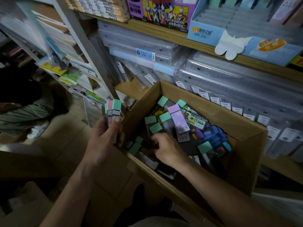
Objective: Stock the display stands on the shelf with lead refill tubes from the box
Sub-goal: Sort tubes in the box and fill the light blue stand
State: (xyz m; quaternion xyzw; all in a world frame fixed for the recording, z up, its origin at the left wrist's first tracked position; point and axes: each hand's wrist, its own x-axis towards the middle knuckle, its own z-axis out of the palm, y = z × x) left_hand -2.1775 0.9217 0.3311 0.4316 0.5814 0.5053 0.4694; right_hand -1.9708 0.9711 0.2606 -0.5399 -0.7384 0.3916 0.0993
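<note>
The right forearm (213, 185) comes up from the bottom into the cardboard box (246, 153). The right hand (167, 148) is down inside, fingers curled into the loose tubes (165, 117); I cannot tell if it has one. The left hand (105, 138), well apart, grips a small bunch of lead refill tubes (113, 110) upright beside the box. Best to pinch one tube by its cap, then add it to the bunch. The blue display stand (206, 28) sits on the shelf (164, 33) above.

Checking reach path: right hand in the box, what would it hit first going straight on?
Likely the green-capped tubes just beyond the right hand and its fingers, short of the box wall; depth is unclear.
</note>
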